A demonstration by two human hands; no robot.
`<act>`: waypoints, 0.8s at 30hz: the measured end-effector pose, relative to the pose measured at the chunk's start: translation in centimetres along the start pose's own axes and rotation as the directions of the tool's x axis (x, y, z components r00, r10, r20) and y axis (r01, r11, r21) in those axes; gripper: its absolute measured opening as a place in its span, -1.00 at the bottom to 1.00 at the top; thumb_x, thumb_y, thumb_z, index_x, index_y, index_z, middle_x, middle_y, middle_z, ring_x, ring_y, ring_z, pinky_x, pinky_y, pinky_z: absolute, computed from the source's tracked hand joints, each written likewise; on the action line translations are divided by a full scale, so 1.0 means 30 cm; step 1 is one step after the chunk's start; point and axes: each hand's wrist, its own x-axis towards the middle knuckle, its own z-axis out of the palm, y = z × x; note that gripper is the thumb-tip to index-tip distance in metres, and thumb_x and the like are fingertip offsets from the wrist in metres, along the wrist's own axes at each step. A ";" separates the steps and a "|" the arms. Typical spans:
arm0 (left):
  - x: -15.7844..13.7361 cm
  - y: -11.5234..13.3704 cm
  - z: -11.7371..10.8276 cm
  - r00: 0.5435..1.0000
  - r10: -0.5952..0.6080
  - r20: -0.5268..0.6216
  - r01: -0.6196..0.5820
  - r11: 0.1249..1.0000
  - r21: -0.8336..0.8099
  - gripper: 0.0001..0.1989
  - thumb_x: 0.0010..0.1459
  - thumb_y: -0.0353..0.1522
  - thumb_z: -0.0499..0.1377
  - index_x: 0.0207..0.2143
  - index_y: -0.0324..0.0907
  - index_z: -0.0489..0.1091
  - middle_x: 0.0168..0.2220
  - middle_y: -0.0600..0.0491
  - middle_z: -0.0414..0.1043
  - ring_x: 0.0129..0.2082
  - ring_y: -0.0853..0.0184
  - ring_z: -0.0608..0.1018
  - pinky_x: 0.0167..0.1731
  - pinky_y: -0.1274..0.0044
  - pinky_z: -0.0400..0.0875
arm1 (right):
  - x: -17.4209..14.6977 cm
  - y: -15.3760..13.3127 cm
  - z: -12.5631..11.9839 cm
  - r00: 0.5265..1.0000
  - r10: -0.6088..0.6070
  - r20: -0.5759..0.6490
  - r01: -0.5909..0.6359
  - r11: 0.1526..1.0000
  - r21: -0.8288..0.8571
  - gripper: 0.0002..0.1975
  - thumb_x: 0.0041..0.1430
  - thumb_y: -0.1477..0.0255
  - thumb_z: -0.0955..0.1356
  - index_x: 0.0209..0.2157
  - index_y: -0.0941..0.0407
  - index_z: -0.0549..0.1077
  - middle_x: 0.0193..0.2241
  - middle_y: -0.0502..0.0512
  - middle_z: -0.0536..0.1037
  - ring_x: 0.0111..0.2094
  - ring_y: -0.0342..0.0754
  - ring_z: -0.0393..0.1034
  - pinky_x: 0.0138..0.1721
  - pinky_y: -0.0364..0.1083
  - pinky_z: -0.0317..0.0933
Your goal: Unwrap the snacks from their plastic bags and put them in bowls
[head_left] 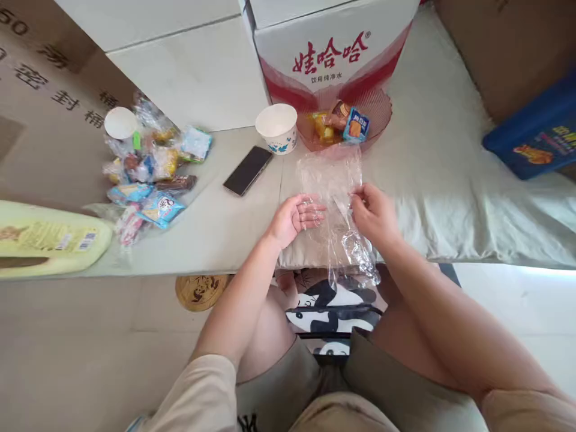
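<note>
Clear plastic bag [330,174] over the near edge of the cloth-covered table [216,240], its crinkled lower end hanging above my knees. My left hand [294,219] half open, palm showing, fingers loosely curved against the bag's left side. My right hand [375,213] closed, thumb and fingers pinching its right edge. Farther: black phone [248,171], then paper cup [276,127] beside pink bowl [382,117] of wrapped snacks [357,125]. Behind, white-and-red carton [333,60].
</note>
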 end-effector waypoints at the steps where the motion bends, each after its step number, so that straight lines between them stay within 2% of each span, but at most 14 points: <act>1: -0.001 -0.010 0.004 1.000 0.014 -0.007 -0.014 0.999 0.046 -0.47 -0.02 -0.05 0.36 -0.13 -0.19 0.36 -0.25 -0.08 0.64 -0.38 0.28 0.66 -0.38 0.51 0.53 | -0.002 0.000 0.005 1.000 -0.014 0.004 0.014 1.000 -0.005 -0.90 0.16 0.39 0.24 -0.37 0.08 0.36 -0.51 0.01 0.49 -0.54 -0.11 0.31 -0.43 -0.09 0.08; 5: -0.003 -0.026 0.008 0.992 0.097 -0.077 -0.080 0.976 0.203 -0.51 -0.10 -0.31 0.44 -0.14 -0.16 0.34 -0.37 0.07 0.61 -0.52 0.39 0.59 -0.51 0.62 0.41 | -0.006 0.002 0.015 0.999 -0.050 -0.012 0.050 0.999 0.001 -0.91 0.17 0.39 0.26 -0.36 0.07 0.38 -0.51 -0.01 0.47 -0.56 -0.13 0.27 -0.44 -0.10 0.08; 9: -0.008 -0.004 -0.009 0.971 0.187 -0.152 -0.149 0.962 0.228 -0.70 0.01 -0.33 0.34 -0.24 -0.19 0.34 -0.45 0.09 0.56 -0.59 0.48 0.53 -0.60 0.67 0.30 | -0.003 0.012 0.007 0.998 -0.039 -0.058 0.040 0.999 0.019 -0.91 0.18 0.39 0.26 -0.35 0.07 0.39 -0.45 0.00 0.48 -0.52 -0.13 0.29 -0.39 -0.09 0.13; 11: -0.012 0.002 -0.016 0.953 0.244 -0.178 -0.205 0.956 0.212 -0.65 0.05 -0.33 0.31 -0.12 -0.13 0.31 -0.36 0.10 0.58 -0.56 0.48 0.54 -0.58 0.67 0.32 | -0.002 0.016 0.004 0.998 -0.043 -0.055 0.044 0.999 0.025 -0.91 0.19 0.39 0.26 -0.34 0.07 0.40 -0.45 0.00 0.48 -0.51 -0.14 0.29 -0.39 -0.09 0.14; 13: -0.014 -0.003 -0.018 0.926 0.316 -0.204 -0.262 0.932 0.252 -0.58 0.07 -0.33 0.31 -0.04 -0.04 0.27 -0.19 0.11 0.58 -0.49 0.48 0.58 -0.53 0.67 0.38 | -0.004 0.019 0.005 0.997 -0.063 -0.046 0.065 0.998 0.027 -0.91 0.18 0.40 0.27 -0.33 0.07 0.40 -0.46 -0.01 0.47 -0.51 -0.14 0.27 -0.40 -0.10 0.13; 15: -0.011 -0.016 -0.017 0.911 0.362 -0.199 -0.282 0.897 0.339 -0.67 0.10 -0.29 0.31 -0.10 -0.05 0.31 -0.06 0.07 0.53 -0.37 0.44 0.61 -0.49 0.65 0.43 | -0.006 0.018 0.010 0.997 -0.072 -0.036 0.073 0.997 0.026 -0.91 0.17 0.40 0.27 -0.34 0.07 0.41 -0.47 -0.02 0.46 -0.52 -0.15 0.26 -0.41 -0.11 0.12; 17: -0.002 -0.028 -0.016 0.920 0.352 -0.172 -0.255 0.871 0.420 -0.75 0.13 -0.22 0.30 -0.21 -0.13 0.38 -0.02 0.00 0.50 -0.26 0.37 0.63 -0.49 0.64 0.44 | -0.007 0.015 0.017 0.998 -0.066 -0.019 0.067 0.997 0.028 -0.90 0.17 0.39 0.27 -0.34 0.07 0.41 -0.47 -0.01 0.46 -0.52 -0.14 0.26 -0.42 -0.11 0.11; 19: 0.007 -0.035 -0.017 0.931 0.326 -0.163 -0.221 0.862 0.457 -0.72 0.12 -0.18 0.32 -0.26 -0.19 0.45 0.01 -0.08 0.51 -0.20 0.31 0.62 -0.50 0.64 0.44 | -0.008 0.011 0.022 0.998 -0.057 0.010 0.056 0.998 0.035 -0.89 0.17 0.37 0.27 -0.33 0.07 0.42 -0.47 0.00 0.48 -0.53 -0.14 0.28 -0.43 -0.10 0.12; 22: 0.017 -0.034 -0.020 0.922 0.347 -0.171 -0.238 0.857 0.457 -0.68 0.06 -0.18 0.36 -0.25 -0.23 0.52 0.14 -0.15 0.46 -0.24 0.32 0.61 -0.54 0.62 0.42 | -0.008 0.004 0.023 0.998 -0.046 0.047 0.044 0.998 0.037 -0.87 0.17 0.34 0.27 -0.33 0.07 0.42 -0.47 0.00 0.49 -0.54 -0.13 0.28 -0.44 -0.10 0.11; 24: 0.019 -0.028 -0.022 0.899 0.393 -0.195 -0.279 0.856 0.435 -0.71 0.06 -0.19 0.35 -0.28 -0.24 0.54 0.07 -0.14 0.52 -0.32 0.37 0.58 -0.59 0.63 0.37 | -0.009 -0.002 0.020 0.998 -0.033 0.056 0.031 0.999 0.035 -0.86 0.17 0.34 0.27 -0.33 0.07 0.42 -0.50 -0.01 0.48 -0.55 -0.12 0.27 -0.45 -0.09 0.10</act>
